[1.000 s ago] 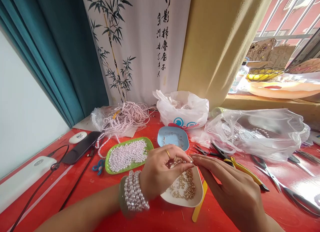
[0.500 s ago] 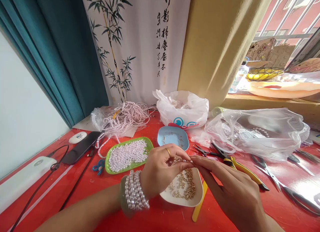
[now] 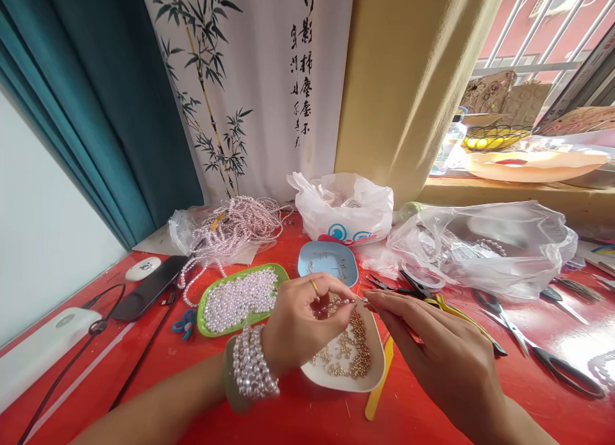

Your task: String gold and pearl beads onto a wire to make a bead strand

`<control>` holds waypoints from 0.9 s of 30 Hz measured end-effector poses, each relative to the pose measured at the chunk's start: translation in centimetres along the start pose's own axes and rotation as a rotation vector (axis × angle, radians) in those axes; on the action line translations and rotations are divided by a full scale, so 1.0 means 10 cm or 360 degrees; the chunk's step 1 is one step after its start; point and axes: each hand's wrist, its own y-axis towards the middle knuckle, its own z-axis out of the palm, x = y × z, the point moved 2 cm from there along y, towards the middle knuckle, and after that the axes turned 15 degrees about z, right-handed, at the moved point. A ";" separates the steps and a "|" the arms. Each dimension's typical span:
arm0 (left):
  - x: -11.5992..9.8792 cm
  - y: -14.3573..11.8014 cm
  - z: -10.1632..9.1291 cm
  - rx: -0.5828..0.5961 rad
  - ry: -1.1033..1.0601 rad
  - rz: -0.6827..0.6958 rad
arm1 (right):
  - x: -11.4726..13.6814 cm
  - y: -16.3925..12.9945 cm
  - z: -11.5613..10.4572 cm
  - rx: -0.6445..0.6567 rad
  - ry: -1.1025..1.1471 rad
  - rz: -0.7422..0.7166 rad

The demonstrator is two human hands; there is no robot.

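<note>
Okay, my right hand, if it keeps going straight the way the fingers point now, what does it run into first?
Most likely the left hand. The right hand points leftward over the white dish of gold beads, its fingertips almost meeting the left fingertips. Whether they already touch is hard to tell.

A: What crowds the white dish (image 3: 372, 374)?

B: Just behind it sits the blue dish (image 3: 328, 263); to its left, the green tray (image 3: 202, 299) of pearls. Pliers (image 3: 435, 296) and scissors (image 3: 533, 345) lie to its right, a yellow strip (image 3: 378, 385) against its right rim.

A: Any open way in?

B: In front of the white dish, bare red table (image 3: 307, 419). Far left of it, cables (image 3: 139, 358) cross the surface. Behind everything, plastic bags (image 3: 480, 246) block the back.
</note>
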 end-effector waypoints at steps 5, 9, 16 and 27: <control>-0.02 0.00 -0.02 -0.0007 0.0048 0.0130 | 0.05 0.01 -0.03 -0.0029 -0.0052 -0.0082; -0.03 0.00 -0.03 -0.0017 0.0077 0.0246 | 0.03 -0.02 -0.03 -0.0039 -0.0125 -0.0199; -0.03 0.01 -0.02 -0.0038 0.0110 0.0374 | -0.06 -0.11 0.00 0.0010 -0.0279 -0.0343; -0.01 0.01 -0.02 -0.0051 0.0099 0.0433 | -0.01 -0.03 0.05 0.0065 -0.0005 -0.0065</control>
